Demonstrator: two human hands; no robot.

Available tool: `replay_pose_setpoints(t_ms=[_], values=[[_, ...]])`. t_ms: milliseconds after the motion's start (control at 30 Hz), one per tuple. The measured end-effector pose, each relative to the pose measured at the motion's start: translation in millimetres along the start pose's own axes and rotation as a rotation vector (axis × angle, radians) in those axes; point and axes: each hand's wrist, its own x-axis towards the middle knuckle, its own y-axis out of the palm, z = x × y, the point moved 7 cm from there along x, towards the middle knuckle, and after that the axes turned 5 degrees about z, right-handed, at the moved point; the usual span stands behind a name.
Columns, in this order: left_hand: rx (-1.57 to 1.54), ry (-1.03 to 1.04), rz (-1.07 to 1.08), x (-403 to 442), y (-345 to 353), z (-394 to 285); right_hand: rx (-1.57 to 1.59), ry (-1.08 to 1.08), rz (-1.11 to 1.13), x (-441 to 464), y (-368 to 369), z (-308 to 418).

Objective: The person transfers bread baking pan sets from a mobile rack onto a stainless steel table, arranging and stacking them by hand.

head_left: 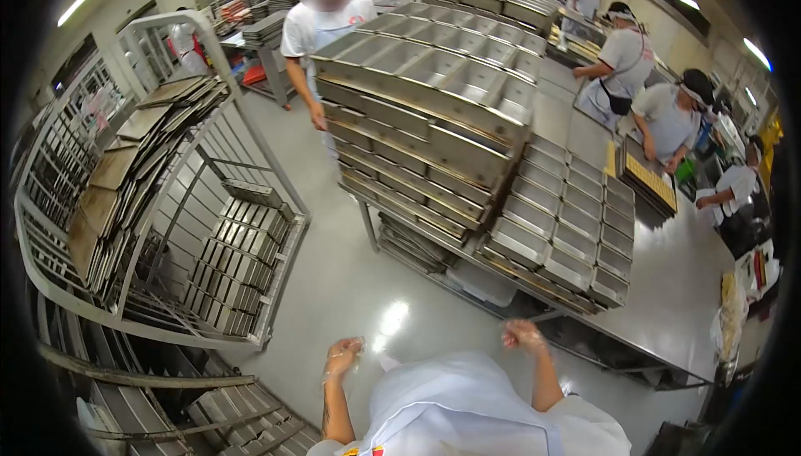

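Floor (334, 272) runs as a grey aisle between rack (265, 141) and steel worktop (667, 314). Low pan block (567, 214) sits at the worktop's near edge, tall pan stack (434, 139) just left of it. Left hand (342, 357) is over the aisle; right hand (524, 335) near the worktop edge, nearest the low block. Hands loosely curled, nothing visible in either; can't tell how wide. Co-workers (667, 118) stand along the far side.

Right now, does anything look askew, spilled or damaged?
The flat sheets in the left rack lie in a ragged pile, edges jutting at different angles, unlike the neat rows of tins on the table. The bright patch on the floor looks like reflected light, not a spill.
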Motion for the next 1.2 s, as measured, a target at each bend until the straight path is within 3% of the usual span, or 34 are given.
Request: replay_pose_setpoints(t_ms=[100,133,200,233,267,300,333,400,500,567,600,700,733,767,833,967,1067,1133,1200], values=[[-0.038,0.012,-0.133,-13.0,-51.8,0.3,-1.328,-0.147,0.294,73.2,-21.6,-202.2],[0.036,0.001,-0.135,-7.8,-66.9,9.3,-1.388,-0.302,0.221,23.5,10.9,-169.0],[0.159,-0.067,-0.156,14.0,-109.2,58.1,-1.218,-0.075,0.28,16.1,25.5,-158.2],[0.085,0.277,-0.263,23.3,-119.0,85.9,-1.155,0.032,0.291,18.6,31.4,-148.1],[0.221,0.38,-0.384,10.6,-131.9,74.1,-1.121,0.108,0.308,28.6,40.2,-139.0],[0.018,0.175,-0.372,-1.2,-143.0,57.8,-1.094,0.169,0.321,42.6,51.1,-129.8],[-0.034,-0.193,-0.316,10.9,-154.2,81.1,-1.071,0.203,0.339,61.2,66.2,-119.5],[-0.186,-0.316,-0.393,-4.8,-167.2,25.5,-1.008,0.243,0.351,104.9,103.3,-98.7],[-0.139,-0.307,-0.448,53.7,-175.5,58.0,-0.704,0.317,0.282,192.4,164.3,-57.5],[-0.227,-0.329,-0.378,66.4,-190.5,5.1,-0.2,0.265,0.324,268.1,196.6,-48.5],[-0.265,-0.346,-0.343,75.0,-195.7,-19.2,-0.115,0.188,0.304,298.0,217.3,-24.5],[-0.098,-0.128,-0.468,127.6,-229.9,-36.1,0.041,0.209,0.48,385.7,284.6,14.0],[-0.085,-0.045,-0.479,145.4,-246.0,-34.2,-0.224,0.218,0.438,389.2,322.6,59.4],[-0.151,-0.101,-0.464,164.2,-268.0,-32.3,-0.247,0.283,0.33,390.7,359.9,98.6],[-0.324,-0.249,-0.36,203.7,-268.9,-23.0,-0.301,0.224,0.368,423.0,406.1,118.4],[-0.119,-0.242,-0.322,293.5,-321.2,37.0,-0.244,0.208,0.448,434.8,469.0,116.7],[0.331,-0.44,-0.276,366.4,-377.6,50.0,-0.233,0.244,0.373,422.5,497.0,113.0],[0.712,-0.2,-0.463,428.5,-416.8,138.9,-0.231,0.298,0.186,404.3,486.6,93.8],[0.894,-0.345,-0.392,482.5,-468.3,188.9,-0.195,0.335,0.031,388.0,480.0,71.1]])
